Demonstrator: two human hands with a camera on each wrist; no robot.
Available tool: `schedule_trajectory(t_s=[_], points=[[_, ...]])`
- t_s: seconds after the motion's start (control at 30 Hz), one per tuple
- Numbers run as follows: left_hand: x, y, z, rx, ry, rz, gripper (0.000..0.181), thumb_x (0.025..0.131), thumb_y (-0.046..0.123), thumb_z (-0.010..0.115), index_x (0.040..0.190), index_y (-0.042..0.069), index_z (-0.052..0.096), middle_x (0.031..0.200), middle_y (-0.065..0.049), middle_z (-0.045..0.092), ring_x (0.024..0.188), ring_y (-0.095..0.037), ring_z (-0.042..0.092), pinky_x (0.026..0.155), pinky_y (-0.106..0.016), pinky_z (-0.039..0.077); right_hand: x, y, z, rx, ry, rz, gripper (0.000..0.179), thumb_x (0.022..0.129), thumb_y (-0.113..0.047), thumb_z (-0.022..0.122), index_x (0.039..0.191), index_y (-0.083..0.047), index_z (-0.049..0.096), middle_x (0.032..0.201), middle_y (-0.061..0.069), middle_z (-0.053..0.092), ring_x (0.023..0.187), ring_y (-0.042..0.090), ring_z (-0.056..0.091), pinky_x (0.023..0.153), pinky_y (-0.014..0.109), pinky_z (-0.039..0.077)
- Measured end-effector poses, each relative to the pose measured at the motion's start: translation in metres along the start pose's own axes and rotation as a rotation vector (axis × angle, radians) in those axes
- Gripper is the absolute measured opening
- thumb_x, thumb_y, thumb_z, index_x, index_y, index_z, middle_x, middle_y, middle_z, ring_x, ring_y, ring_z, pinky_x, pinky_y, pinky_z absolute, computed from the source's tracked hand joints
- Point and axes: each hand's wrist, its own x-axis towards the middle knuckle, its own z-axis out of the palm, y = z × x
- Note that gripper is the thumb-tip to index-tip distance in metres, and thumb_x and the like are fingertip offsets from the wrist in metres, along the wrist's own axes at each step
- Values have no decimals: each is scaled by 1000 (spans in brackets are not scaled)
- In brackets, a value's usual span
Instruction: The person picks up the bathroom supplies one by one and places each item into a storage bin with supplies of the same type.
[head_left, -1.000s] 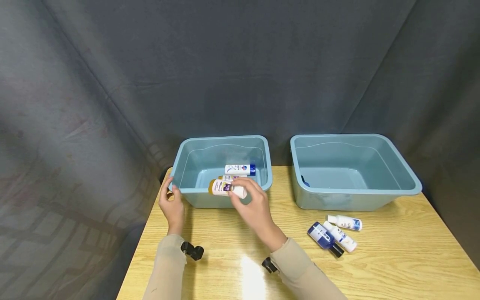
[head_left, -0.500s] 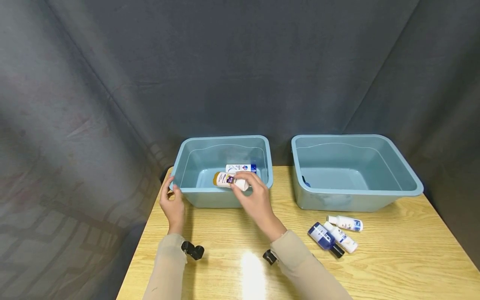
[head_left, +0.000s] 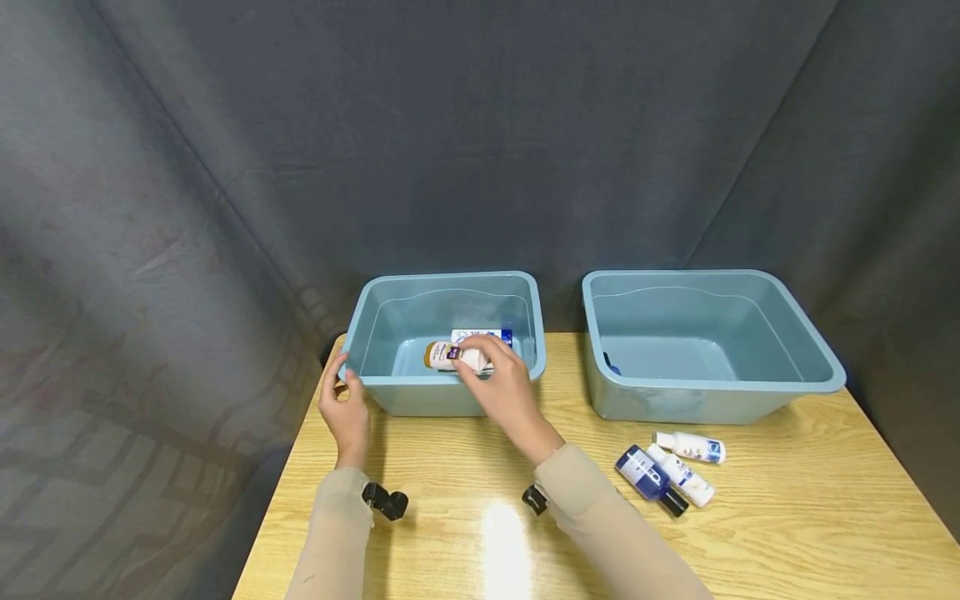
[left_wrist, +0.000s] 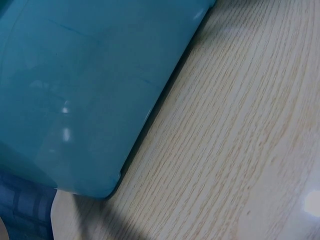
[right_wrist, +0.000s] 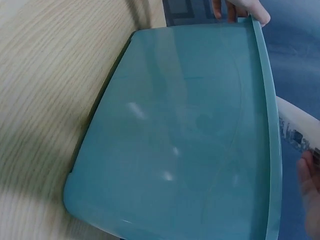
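Fingers of the right hand [head_left: 504, 390] pinch the gold-ended white bottle [head_left: 441, 356] at its right end. I find its long axis roughly crosswise, gold end leftward, just past the near rim of the left tub [head_left: 420, 381]. Left hand [head_left: 347, 417], farther off, grips that tub's near-left corner. Bottle's height: I cannot tell.

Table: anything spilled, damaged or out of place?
No spill or damage visible. Mildly untidy: a dark blue bottle and two white bottles lie at mixed angles on the table, outside the right bin.
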Motion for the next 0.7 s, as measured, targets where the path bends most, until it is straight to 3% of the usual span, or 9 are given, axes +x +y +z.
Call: schedule_trajectory(t_s=[0.4, 0.7], points=[[1, -1, -2, 13, 7, -1, 30, 97, 9, 55, 125, 9, 69, 129, -7, 64, 86, -13, 48, 73, -31, 38, 16, 2, 8, -57, -106, 99, 24, 85, -17, 79, 108, -13, 71, 112, 6, 70, 91, 21, 64, 75, 35, 51], [1, 0, -2, 9, 1, -1, 30, 97, 8, 55, 125, 9, 68, 130, -5, 64, 87, -13, 48, 75, -33, 37, 23, 8, 10, -87, -174, 120, 27, 86, -18, 78, 110, -10, 71, 117, 8, 69, 103, 26, 66, 84, 39, 53]])
